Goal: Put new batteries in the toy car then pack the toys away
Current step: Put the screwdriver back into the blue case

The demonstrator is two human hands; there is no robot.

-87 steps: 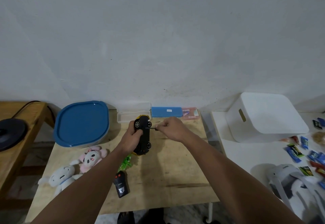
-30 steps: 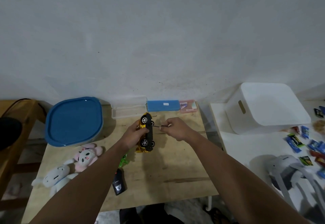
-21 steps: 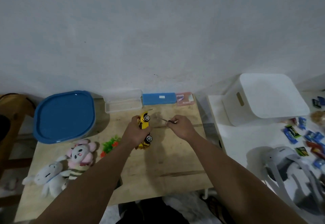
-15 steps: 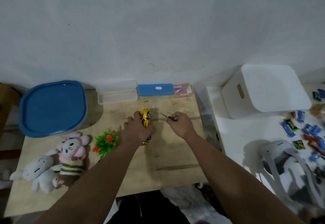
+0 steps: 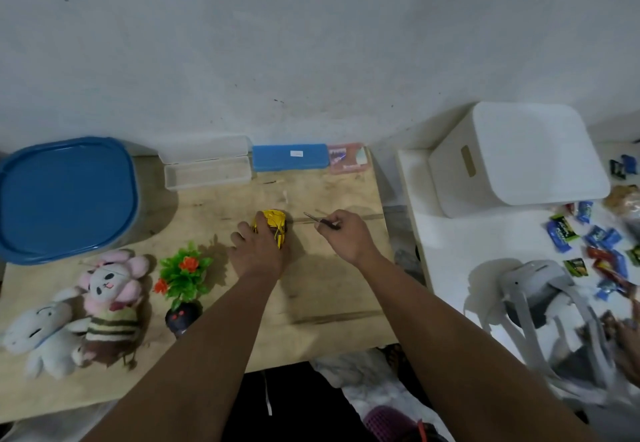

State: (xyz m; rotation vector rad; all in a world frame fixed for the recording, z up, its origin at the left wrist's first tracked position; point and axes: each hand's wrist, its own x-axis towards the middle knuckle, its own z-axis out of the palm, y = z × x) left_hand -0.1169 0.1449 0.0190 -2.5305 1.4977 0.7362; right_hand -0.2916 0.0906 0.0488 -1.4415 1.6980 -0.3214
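The yellow toy car (image 5: 272,225) rests on the wooden table (image 5: 322,289), roof side up, mostly covered from behind by my left hand (image 5: 258,251), which grips it. My right hand (image 5: 346,237) hovers just to the car's right, pinching a small screwdriver (image 5: 317,218) whose tip points up-left, apart from the car. A black remote control (image 5: 181,317) lies near the front left, partly behind a small green plastic plant with red flowers (image 5: 183,273). A white plush (image 5: 41,336) and a pink plush (image 5: 112,289) lie at the left edge.
A blue-lidded tub (image 5: 65,197) stands at the back left. An open clear case (image 5: 206,167), a blue case (image 5: 290,157) and a pink case (image 5: 348,159) line the wall. On the white surface to the right sit a white bin (image 5: 519,157), a headset (image 5: 540,294) and scattered sweets (image 5: 595,244).
The car went from being held on its side with the screwdriver at its underside to lying on the table under my left hand. The screwdriver has drawn away to the right.
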